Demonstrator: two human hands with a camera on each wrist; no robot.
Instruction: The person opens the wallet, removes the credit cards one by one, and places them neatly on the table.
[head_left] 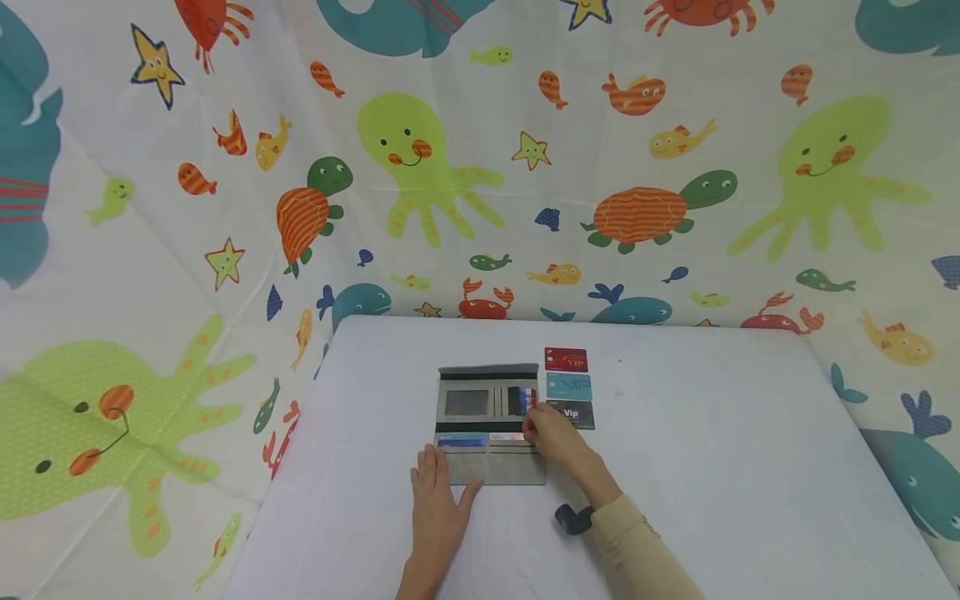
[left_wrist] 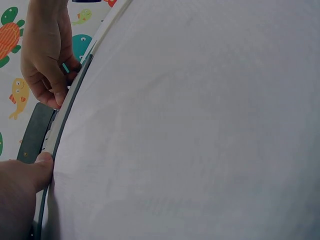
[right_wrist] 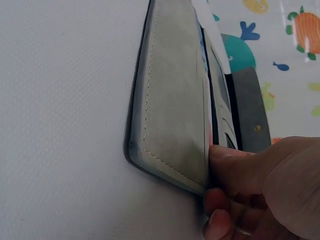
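Note:
A grey wallet (head_left: 517,472) lies unfolded on the white table, with cards in its slots. My left hand (head_left: 437,504) rests on its lower left edge, fingers straight and thumb spread; the left wrist view shows the thumb (left_wrist: 44,159) on the near edge. At the wallet's right side, my right hand (head_left: 557,435) has curled fingers and pinches a pinkish-white card (head_left: 504,436) in the lower right slot. In the right wrist view the thumb (right_wrist: 227,152) lies against the slot beside the card's thin edge, mostly hidden. A blue card (head_left: 461,440) sits in the lower left slot.
Right of the wallet lie a red VIP card (head_left: 566,359), a teal VIP card (head_left: 568,387) and a black Vip card (head_left: 577,414) in a column. More cards (head_left: 528,400) fill the wallet's upper right slots. A sea-animal curtain (head_left: 480,167) hangs behind the table (head_left: 712,450).

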